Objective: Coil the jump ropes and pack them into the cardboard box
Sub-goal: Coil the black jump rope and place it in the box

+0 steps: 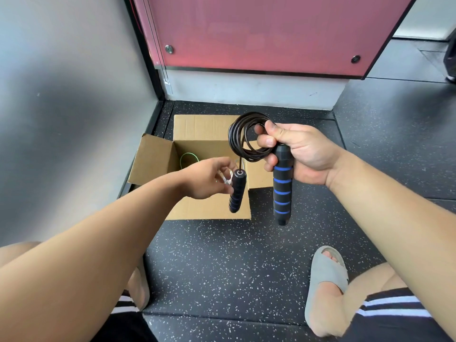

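Observation:
My right hand (299,153) grips a black jump rope handle with blue rings (282,191) and pinches the coiled black rope (243,137) above it. A short length of rope hangs from the coil down to the second black handle (237,191). My left hand (204,178) is at that handle, fingers curled around its upper part. Both hands are over the open cardboard box (153,159) on the floor. Inside the box lies a green rope loop (188,157), and something clear is partly hidden behind my left hand.
The box stands in a corner between a grey wall (74,95) on the left and a red panel (259,33) behind. Speckled black rubber flooring (234,262) spreads around it. My feet in grey slides (325,275) rest near the bottom.

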